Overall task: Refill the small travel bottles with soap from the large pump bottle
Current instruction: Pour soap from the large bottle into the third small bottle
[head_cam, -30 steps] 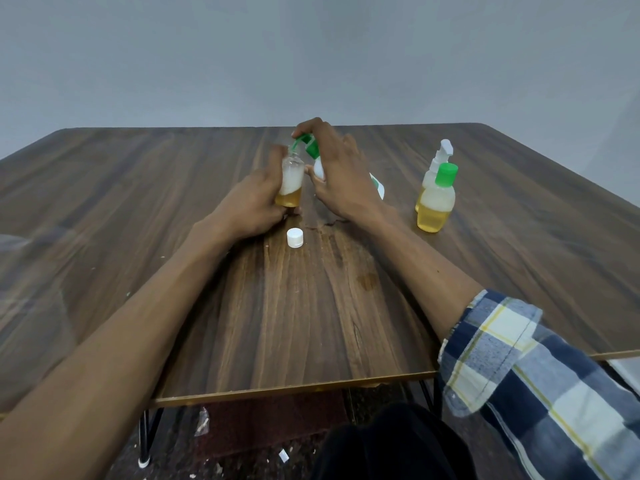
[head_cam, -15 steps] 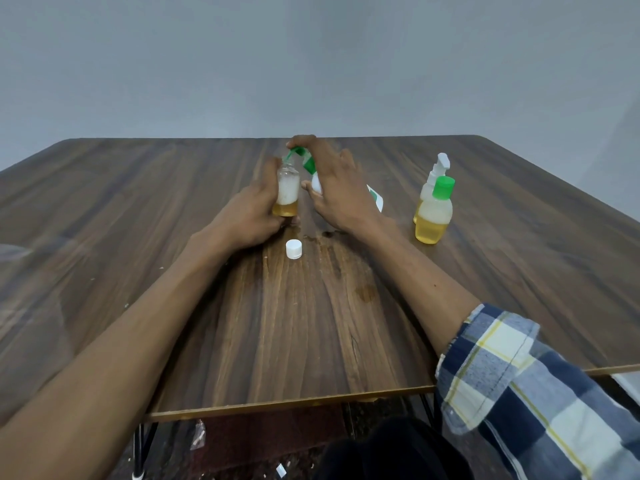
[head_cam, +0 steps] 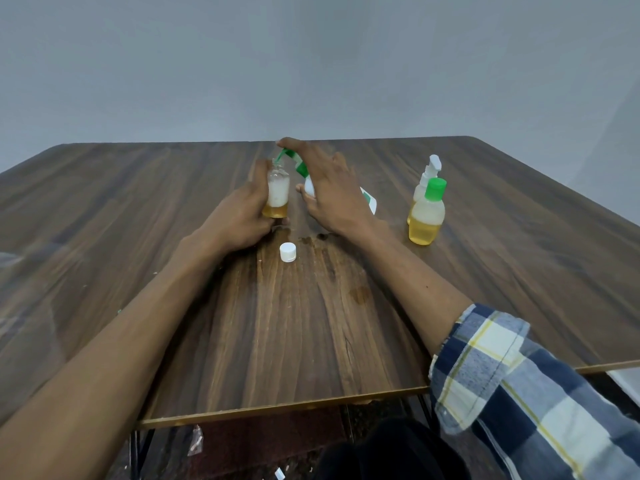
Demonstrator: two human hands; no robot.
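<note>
Left hand [head_cam: 239, 220] is gripping small clear uncapped travel bottle [head_cam: 277, 194] w/ amber soap at bottom, fingers curled round it, standing upright on dark wood-grain table [head_cam: 311, 341]. Right hand [head_cam: 332, 195] is pressing down on white pump bottle w/ green nozzle [head_cam: 300, 167], fingers straight, spout over the bottle's mouth. Small white round cap [head_cam: 287, 252] is lying just in front.

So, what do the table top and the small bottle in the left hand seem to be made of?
Table top: likely wood-grain laminate; streaked brown pattern, soft sheen, a thin pale edge strip. Small bottle: probably clear plastic; amber liquid and white foam show through its wall.
</note>
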